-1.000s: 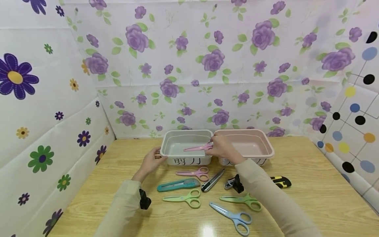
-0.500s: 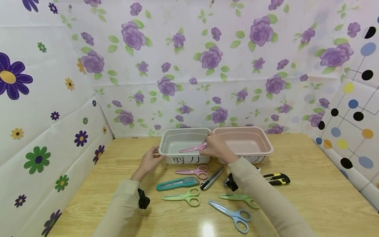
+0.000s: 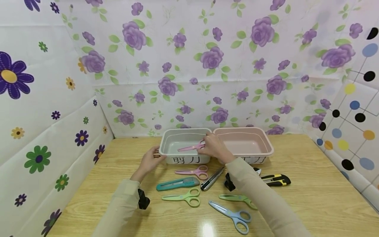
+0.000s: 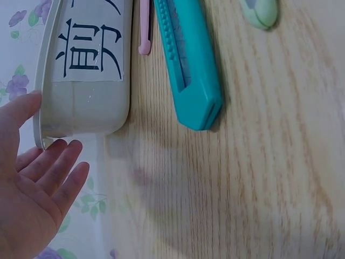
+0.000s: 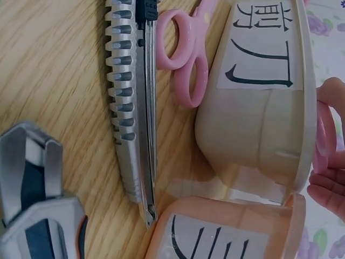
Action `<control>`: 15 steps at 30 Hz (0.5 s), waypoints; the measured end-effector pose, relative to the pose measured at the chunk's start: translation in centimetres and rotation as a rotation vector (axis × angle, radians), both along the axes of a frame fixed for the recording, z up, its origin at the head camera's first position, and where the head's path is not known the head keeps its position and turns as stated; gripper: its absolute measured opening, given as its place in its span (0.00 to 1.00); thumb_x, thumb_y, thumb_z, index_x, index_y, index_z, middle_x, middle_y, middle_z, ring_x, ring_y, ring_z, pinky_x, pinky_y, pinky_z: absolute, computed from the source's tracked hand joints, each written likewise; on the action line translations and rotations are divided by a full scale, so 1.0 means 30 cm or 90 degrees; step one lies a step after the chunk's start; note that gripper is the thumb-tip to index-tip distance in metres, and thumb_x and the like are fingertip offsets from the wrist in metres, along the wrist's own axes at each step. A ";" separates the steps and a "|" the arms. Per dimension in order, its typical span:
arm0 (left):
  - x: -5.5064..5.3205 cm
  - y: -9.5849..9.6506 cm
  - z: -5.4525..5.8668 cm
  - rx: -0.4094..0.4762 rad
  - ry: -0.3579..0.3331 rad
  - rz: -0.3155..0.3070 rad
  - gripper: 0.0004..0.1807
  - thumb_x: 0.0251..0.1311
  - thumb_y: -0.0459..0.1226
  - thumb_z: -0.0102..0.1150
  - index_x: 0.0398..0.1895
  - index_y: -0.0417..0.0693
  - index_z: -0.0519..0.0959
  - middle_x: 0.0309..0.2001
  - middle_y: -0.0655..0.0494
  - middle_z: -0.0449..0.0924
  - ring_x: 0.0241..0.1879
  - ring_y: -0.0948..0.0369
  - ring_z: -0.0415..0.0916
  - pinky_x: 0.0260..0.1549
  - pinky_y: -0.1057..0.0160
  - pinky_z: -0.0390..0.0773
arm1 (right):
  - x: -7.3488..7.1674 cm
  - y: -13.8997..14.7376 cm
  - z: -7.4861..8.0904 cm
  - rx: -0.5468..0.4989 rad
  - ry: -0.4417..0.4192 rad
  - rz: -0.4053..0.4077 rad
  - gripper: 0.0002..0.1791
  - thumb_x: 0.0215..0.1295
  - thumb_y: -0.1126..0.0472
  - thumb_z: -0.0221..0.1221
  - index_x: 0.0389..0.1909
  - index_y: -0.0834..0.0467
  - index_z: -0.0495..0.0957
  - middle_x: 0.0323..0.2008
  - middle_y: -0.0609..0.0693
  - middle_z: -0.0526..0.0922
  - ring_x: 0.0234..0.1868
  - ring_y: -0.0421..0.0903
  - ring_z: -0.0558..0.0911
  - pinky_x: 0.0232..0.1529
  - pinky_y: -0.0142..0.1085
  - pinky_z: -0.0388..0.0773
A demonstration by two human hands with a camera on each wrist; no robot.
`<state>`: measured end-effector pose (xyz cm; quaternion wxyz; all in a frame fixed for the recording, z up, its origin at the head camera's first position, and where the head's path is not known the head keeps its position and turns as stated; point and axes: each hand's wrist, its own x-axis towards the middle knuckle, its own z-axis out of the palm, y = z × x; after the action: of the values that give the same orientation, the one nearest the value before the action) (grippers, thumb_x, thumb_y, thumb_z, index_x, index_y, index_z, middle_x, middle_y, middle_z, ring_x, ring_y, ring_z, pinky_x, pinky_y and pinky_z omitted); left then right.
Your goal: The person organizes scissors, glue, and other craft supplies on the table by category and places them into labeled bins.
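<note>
My right hand [image 3: 214,146] pinches a pair of pink scissors [image 3: 189,148] by the handle, over the right end of a light grey plastic basket [image 3: 189,130]. The blades point left, within the basket's outline. In the right wrist view, the pink handle [image 5: 324,129] shows between thumb and fingers beyond the rim. With relaxed fingers, my left hand [image 3: 150,162] touches the basket's left front corner; its thumb [image 4: 24,107] lies against the rim. A second pair of pink scissors [image 3: 193,172] lies on the table in front of the basket.
A pink basket [image 3: 270,152] adjoins the grey one. Nearer lie a teal utility knife [image 3: 177,184], a silver-black knife [image 3: 212,179], green scissors [image 3: 183,197], more green scissors [image 3: 234,197], blue scissors [image 3: 231,214] and a yellow-black knife [image 3: 279,179]. A silver-grey cutter [image 5: 40,199] is partly under my right arm.
My right hand has shifted slightly left with the pink scissors, farther over the grey basket. My left hand stays at the basket's corner.
</note>
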<state>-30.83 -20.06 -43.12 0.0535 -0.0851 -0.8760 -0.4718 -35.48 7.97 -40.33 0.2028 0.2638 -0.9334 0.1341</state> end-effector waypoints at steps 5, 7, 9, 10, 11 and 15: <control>0.003 -0.002 0.001 0.005 -0.003 -0.001 0.30 0.57 0.36 0.59 0.60 0.32 0.63 0.49 0.36 0.73 0.46 0.46 0.75 0.40 0.57 0.78 | -0.013 -0.008 -0.010 -0.007 0.025 0.016 0.22 0.42 0.45 0.66 0.20 0.62 0.79 0.26 0.53 0.76 0.26 0.48 0.75 0.26 0.39 0.75; 0.007 -0.002 0.002 -0.006 -0.001 -0.001 0.29 0.58 0.37 0.58 0.60 0.32 0.63 0.50 0.35 0.73 0.46 0.45 0.75 0.40 0.56 0.78 | -0.015 -0.010 -0.010 -0.015 0.016 0.016 0.25 0.44 0.43 0.65 0.25 0.64 0.81 0.28 0.55 0.78 0.30 0.50 0.77 0.29 0.41 0.76; 0.013 -0.001 0.004 -0.020 0.004 0.004 0.28 0.59 0.37 0.57 0.60 0.32 0.64 0.50 0.36 0.73 0.45 0.45 0.75 0.40 0.55 0.78 | -0.015 -0.010 -0.007 -0.023 -0.007 0.016 0.29 0.46 0.42 0.64 0.33 0.66 0.81 0.33 0.58 0.80 0.35 0.53 0.78 0.34 0.43 0.77; 0.016 -0.001 0.004 -0.030 0.008 0.005 0.28 0.59 0.37 0.57 0.59 0.32 0.64 0.50 0.36 0.73 0.45 0.45 0.75 0.41 0.54 0.78 | -0.014 -0.010 -0.005 -0.024 -0.019 0.015 0.31 0.46 0.41 0.64 0.37 0.67 0.81 0.35 0.59 0.80 0.37 0.54 0.78 0.36 0.44 0.77; 0.019 0.000 0.005 -0.040 0.011 0.006 0.27 0.59 0.38 0.56 0.59 0.32 0.64 0.50 0.36 0.73 0.45 0.44 0.75 0.41 0.54 0.77 | -0.013 -0.009 -0.003 -0.030 -0.032 0.017 0.33 0.47 0.41 0.63 0.40 0.67 0.80 0.38 0.60 0.80 0.40 0.55 0.78 0.39 0.45 0.77; 0.028 0.004 0.011 -0.062 0.011 0.008 0.27 0.60 0.38 0.56 0.59 0.33 0.64 0.52 0.36 0.72 0.47 0.44 0.74 0.43 0.51 0.76 | -0.004 -0.004 0.007 -0.048 -0.064 0.035 0.35 0.49 0.41 0.63 0.46 0.68 0.77 0.43 0.61 0.79 0.44 0.56 0.78 0.45 0.45 0.76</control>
<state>-29.98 -19.94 -42.77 0.0595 -0.0862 -0.8979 -0.4276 -35.59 7.86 -40.10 0.1619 0.2747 -0.9290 0.1880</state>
